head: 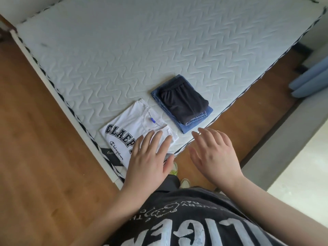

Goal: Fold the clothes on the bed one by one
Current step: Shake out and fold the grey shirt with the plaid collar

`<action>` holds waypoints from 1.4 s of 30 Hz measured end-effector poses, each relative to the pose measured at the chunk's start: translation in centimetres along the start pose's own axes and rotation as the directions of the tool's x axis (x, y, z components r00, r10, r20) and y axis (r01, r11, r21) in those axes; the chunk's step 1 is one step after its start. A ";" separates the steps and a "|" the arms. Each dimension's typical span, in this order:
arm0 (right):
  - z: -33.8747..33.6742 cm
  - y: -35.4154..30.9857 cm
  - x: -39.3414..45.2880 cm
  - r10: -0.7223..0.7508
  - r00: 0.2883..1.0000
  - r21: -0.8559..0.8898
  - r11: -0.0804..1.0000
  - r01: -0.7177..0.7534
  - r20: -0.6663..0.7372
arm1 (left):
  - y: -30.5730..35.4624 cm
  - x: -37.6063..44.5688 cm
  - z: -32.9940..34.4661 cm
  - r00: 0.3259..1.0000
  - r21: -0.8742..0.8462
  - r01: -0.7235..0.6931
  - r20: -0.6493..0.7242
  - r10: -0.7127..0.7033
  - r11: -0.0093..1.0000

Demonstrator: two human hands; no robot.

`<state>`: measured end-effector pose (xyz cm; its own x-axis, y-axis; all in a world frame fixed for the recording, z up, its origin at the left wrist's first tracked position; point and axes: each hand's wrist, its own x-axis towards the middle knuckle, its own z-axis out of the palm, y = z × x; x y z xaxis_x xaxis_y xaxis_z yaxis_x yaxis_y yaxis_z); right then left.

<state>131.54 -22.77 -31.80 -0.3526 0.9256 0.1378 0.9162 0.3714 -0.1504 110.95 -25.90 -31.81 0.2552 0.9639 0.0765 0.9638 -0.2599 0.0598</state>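
A folded white T-shirt (127,126) with dark block letters lies at the near corner of the bed's quilted mattress (134,50). My left hand (150,157) is spread flat with straight fingers over the shirt's near right edge. To the right, black shorts (184,102) are stacked folded on folded blue jeans (193,125). My right hand (214,153) hovers open just in front of that stack, near the mattress edge, holding nothing.
Wooden floor (35,139) runs along the left and near sides of the bed. My feet in shoes (184,182) stand by the bed corner. A blue curtain (312,80) hangs at the right, beside a grey ledge (292,132).
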 end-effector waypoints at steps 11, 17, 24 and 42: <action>1.4 -8.1 -0.7 -0.327 0.945 0.101 0.940 0.325 0.000 | -3.5 -11.4 -2.1 0.958 0.072 0.268 0.086 -0.273 0.961; 2.9 -16.5 -0.7 -0.522 0.851 0.137 0.848 0.512 0.052 | -7.1 -19.1 -3.1 0.881 0.005 0.469 0.068 -0.468 0.883; 5.0 -29.4 -2.3 -0.618 0.779 0.128 0.786 0.605 0.109 | -14.8 -29.0 -3.5 0.789 -0.015 0.609 0.110 -0.604 0.793; 8.1 -54.2 -1.9 -0.784 0.598 0.082 0.615 0.784 0.166 | -31.6 -47.1 -6.2 0.592 0.023 0.801 0.125 -0.796 0.599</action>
<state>80.95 -44.06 -31.84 -0.9610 0.2740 0.0374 0.2713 0.9603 -0.0648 67.99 -63.45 -31.11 -0.6066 0.7848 -0.1270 0.7832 0.6173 0.0742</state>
